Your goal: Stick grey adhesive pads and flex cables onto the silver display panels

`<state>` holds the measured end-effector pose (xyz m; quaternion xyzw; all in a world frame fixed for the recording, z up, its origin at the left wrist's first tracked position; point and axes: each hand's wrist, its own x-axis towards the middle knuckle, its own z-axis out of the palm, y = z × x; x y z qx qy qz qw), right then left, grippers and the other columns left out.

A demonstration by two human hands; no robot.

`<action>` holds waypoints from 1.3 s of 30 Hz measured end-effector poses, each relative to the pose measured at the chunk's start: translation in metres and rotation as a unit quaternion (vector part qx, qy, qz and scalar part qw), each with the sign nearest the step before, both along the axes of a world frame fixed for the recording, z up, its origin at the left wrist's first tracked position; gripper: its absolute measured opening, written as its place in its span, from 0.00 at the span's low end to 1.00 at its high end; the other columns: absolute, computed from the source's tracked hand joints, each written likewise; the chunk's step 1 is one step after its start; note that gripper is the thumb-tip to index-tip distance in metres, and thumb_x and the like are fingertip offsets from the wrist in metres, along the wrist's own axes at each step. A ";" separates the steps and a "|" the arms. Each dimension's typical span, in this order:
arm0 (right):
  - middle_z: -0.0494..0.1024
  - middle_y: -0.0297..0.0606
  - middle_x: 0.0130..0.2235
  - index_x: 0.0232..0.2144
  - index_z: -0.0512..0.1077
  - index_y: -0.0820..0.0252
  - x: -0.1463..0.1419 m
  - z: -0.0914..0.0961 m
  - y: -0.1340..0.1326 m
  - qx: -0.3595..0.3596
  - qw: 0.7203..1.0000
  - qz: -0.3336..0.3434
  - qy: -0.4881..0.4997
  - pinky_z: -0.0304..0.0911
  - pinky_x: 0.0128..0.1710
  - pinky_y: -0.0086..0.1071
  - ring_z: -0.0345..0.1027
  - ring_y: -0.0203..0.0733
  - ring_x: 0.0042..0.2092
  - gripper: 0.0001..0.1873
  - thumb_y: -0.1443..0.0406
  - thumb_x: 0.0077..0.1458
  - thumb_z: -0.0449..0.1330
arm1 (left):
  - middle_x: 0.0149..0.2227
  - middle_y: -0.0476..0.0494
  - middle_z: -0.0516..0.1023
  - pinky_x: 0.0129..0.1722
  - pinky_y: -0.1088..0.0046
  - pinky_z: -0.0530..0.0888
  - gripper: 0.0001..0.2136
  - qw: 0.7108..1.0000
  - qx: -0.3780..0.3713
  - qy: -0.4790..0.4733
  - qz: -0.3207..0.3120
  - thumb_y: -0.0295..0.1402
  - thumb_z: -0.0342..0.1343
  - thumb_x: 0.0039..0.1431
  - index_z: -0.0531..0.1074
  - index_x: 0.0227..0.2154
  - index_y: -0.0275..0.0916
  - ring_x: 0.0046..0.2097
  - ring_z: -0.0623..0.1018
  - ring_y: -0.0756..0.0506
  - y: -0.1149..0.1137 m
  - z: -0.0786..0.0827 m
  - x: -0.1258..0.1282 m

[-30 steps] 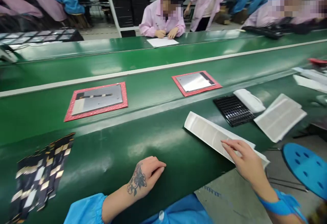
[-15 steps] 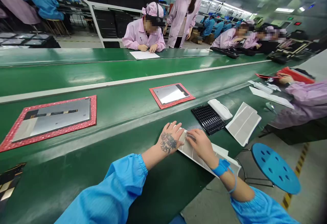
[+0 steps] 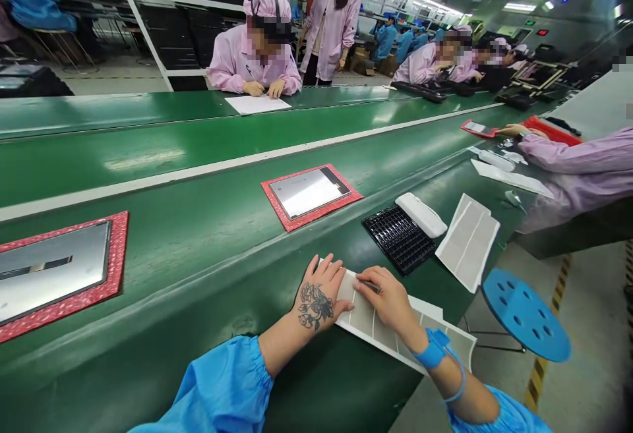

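My left hand (image 3: 319, 294) lies on the left end of a white sheet (image 3: 383, 335) with grey rectangular labels, fingers spread and thumb over its near edge. My right hand (image 3: 388, 298) bends over the same sheet, thumb and forefinger pinched together close to the left hand. Whatever lies between those fingertips is too small to make out. A blue band circles the right wrist. Beyond the hands are a black tray with many small cells (image 3: 399, 238) and a long white object (image 3: 420, 214). More label sheets (image 3: 467, 242) rest to the right.
Flat panels on red padding, one in the middle (image 3: 311, 192) and one at left (image 3: 54, 288), lie on the green surface. A co-worker's hand (image 3: 514, 131) touches another red-backed panel (image 3: 479, 128). A blue stool (image 3: 527, 314) stands beside the table's right edge.
The view has turned slightly right. Both nearer panels have slid left relative to the black tray. At right, the co-worker's red-backed panel now lies farther out on the green surface.
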<state>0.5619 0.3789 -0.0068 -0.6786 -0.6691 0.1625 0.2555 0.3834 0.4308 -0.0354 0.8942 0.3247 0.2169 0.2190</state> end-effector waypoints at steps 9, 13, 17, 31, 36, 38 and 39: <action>0.74 0.39 0.33 0.33 0.71 0.57 0.000 0.014 0.003 -0.046 0.997 -0.016 0.054 0.65 0.40 0.40 0.68 0.45 0.38 0.12 0.56 0.55 0.55 | 0.54 0.33 0.72 0.62 0.41 0.55 0.28 0.999 0.037 -0.011 -0.013 0.43 0.61 0.53 0.65 0.54 0.35 0.63 0.62 0.32 -0.001 0.007 0.002; 0.74 0.38 0.30 0.27 0.70 0.57 0.002 0.027 0.009 -0.095 0.991 0.007 0.093 0.64 0.38 0.38 0.67 0.43 0.35 0.15 0.52 0.53 0.55 | 0.50 0.34 0.74 0.61 0.42 0.56 0.28 0.996 0.091 -0.003 -0.005 0.36 0.62 0.52 0.63 0.56 0.35 0.60 0.66 0.33 -0.002 0.011 0.003; 0.76 0.37 0.30 0.27 0.73 0.59 0.008 0.043 0.020 -0.165 0.974 0.041 0.149 0.64 0.37 0.35 0.68 0.42 0.34 0.19 0.49 0.49 0.58 | 0.52 0.32 0.72 0.55 0.47 0.65 0.29 0.993 0.109 -0.019 0.047 0.30 0.60 0.53 0.61 0.58 0.36 0.56 0.70 0.34 -0.005 0.017 0.004; 0.68 0.31 0.20 0.19 0.74 0.61 0.013 0.069 0.033 -0.331 0.894 0.062 0.295 0.54 0.30 0.32 0.56 0.34 0.27 0.13 0.56 0.41 0.63 | 0.36 0.50 0.78 0.39 0.71 0.72 0.23 0.928 -0.268 -0.259 -0.007 0.27 0.55 0.53 0.67 0.54 0.42 0.36 0.75 0.48 0.001 0.023 0.009; 0.60 0.26 0.17 0.15 0.70 0.62 0.018 0.060 0.041 -0.404 0.851 0.094 0.323 0.43 0.24 0.30 0.47 0.29 0.23 0.14 0.57 0.36 0.64 | 0.34 0.42 0.79 0.38 0.69 0.73 0.15 0.952 -0.096 -0.277 -0.084 0.30 0.46 0.62 0.74 0.46 0.39 0.37 0.76 0.45 -0.001 0.008 0.010; 0.59 0.26 0.17 0.17 0.70 0.62 0.018 0.054 0.043 -0.419 0.840 0.098 0.330 0.42 0.24 0.30 0.46 0.29 0.22 0.15 0.55 0.34 0.66 | 0.32 0.41 0.78 0.36 0.69 0.74 0.15 0.957 -0.068 -0.271 -0.081 0.30 0.44 0.63 0.75 0.43 0.38 0.36 0.76 0.45 -0.001 0.003 0.011; 0.59 0.25 0.17 0.18 0.70 0.62 0.018 0.051 0.043 -0.425 0.836 0.099 0.332 0.41 0.24 0.29 0.46 0.28 0.22 0.17 0.54 0.34 0.66 | 0.32 0.41 0.78 0.36 0.69 0.74 0.15 0.959 -0.062 -0.266 -0.079 0.30 0.44 0.63 0.75 0.42 0.38 0.36 0.76 0.45 0.000 0.002 0.011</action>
